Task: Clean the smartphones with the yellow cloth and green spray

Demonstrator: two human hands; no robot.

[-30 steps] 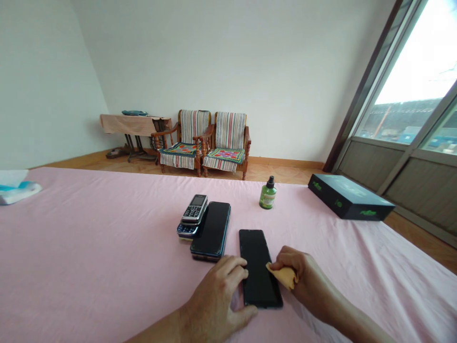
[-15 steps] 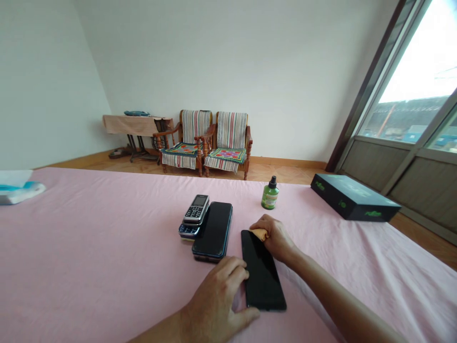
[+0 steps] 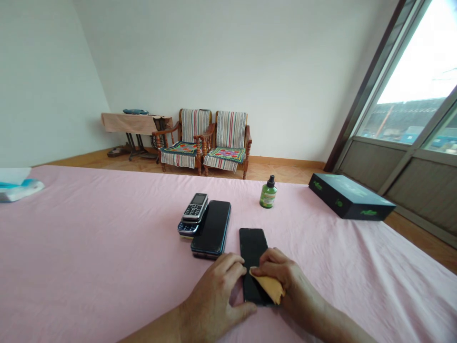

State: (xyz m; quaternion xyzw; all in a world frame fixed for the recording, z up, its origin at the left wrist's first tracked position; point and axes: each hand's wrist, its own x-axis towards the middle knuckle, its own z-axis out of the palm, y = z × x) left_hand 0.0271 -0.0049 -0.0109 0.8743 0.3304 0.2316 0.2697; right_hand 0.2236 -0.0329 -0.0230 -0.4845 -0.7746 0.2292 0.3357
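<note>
The right hand (image 3: 291,281) is closed on a small folded yellow cloth (image 3: 270,287), which it presses on the dark screen of a slim black rectangular smartphone (image 3: 252,242). The left hand (image 3: 217,293) has its fingers and thumb apart, at the left and lower edges of this phone. The phone lies flat on a pink fabric cover (image 3: 107,252), to the right of a stack of dark smartphones (image 3: 212,228). Behind stands a green bottle with black cap (image 3: 267,195).
</note>
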